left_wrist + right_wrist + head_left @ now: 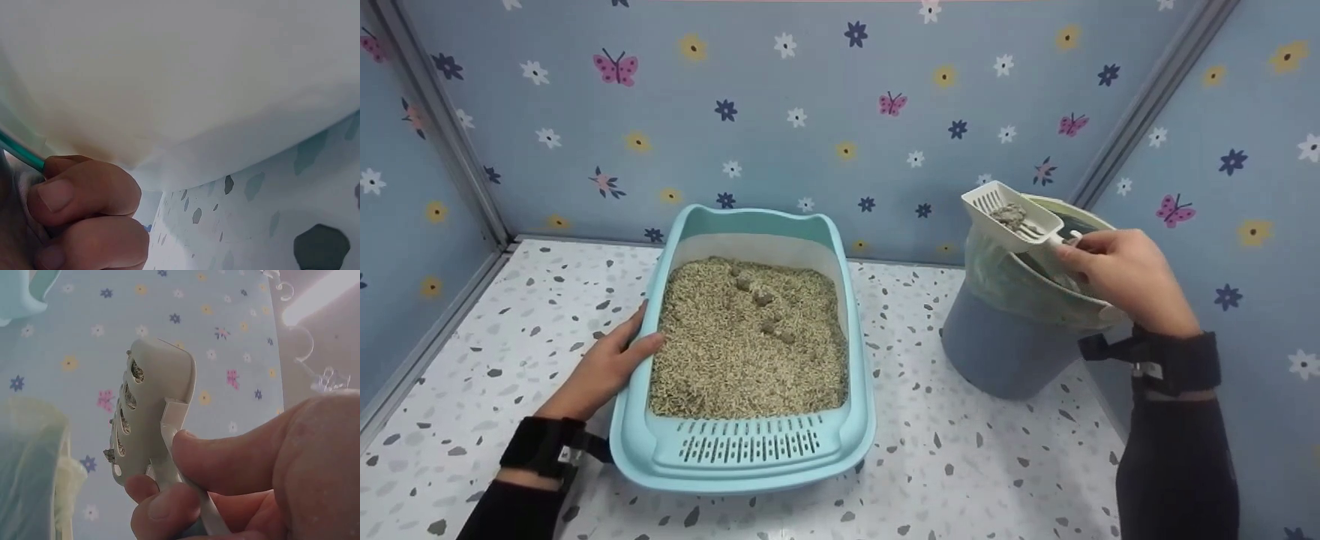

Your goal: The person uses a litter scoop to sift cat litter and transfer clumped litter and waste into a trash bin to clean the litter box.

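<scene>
A light blue litter box (746,469) filled with tan granular litter (742,360) stands on the floor, with several dark clumps on the litter. My left hand (604,367) grips its left rim, thumb over the top; the left wrist view shows curled fingers (93,194) beneath the rim. Over the bin's left edge, my right hand (1132,277) pinches the handle of a white slotted litter scoop (1039,225). Grey clumps (1011,216) lie in the scoop and show through its slots in the right wrist view.
The blue bin (1009,352) with a pale yellowish liner (986,270) stands to the right of the litter box, near the corner. Flower-patterned wall panels (810,90) enclose the speckled floor (911,450) at the back and sides.
</scene>
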### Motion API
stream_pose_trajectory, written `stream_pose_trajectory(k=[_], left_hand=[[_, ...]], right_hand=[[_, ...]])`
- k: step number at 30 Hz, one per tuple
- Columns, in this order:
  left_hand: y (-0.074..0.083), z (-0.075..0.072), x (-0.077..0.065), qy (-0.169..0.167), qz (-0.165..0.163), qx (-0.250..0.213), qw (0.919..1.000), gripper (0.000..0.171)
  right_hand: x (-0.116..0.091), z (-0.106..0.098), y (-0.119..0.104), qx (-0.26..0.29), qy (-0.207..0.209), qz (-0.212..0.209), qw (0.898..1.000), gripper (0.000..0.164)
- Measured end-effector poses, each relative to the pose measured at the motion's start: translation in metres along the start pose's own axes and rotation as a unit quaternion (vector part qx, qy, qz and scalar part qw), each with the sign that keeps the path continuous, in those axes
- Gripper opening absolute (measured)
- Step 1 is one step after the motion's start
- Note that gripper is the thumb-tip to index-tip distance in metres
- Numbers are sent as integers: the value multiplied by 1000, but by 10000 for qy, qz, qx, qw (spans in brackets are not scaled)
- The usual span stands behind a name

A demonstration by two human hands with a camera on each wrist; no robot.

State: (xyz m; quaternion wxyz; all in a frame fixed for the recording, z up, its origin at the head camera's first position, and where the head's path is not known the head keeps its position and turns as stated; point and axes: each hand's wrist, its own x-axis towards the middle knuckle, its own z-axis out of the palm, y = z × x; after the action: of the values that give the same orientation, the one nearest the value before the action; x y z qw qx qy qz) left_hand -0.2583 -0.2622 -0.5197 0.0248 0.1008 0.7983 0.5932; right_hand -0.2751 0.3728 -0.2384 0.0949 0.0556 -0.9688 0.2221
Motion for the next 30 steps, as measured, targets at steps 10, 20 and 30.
stream_pose_trajectory(k=[10,20,30], left_hand=[[-1,1,0,-19,126,-187,9997,75],[-1,2,1,-47,101,-112,9999,74],[-1,3,0,28,135,-49,9999,73]], right_hand=[[10,-12,34,-121,75,589,9982,47],[10,-21,50,-456,-213,914,9945,59],[10,-17,53,-974,-367,936,9902,57]])
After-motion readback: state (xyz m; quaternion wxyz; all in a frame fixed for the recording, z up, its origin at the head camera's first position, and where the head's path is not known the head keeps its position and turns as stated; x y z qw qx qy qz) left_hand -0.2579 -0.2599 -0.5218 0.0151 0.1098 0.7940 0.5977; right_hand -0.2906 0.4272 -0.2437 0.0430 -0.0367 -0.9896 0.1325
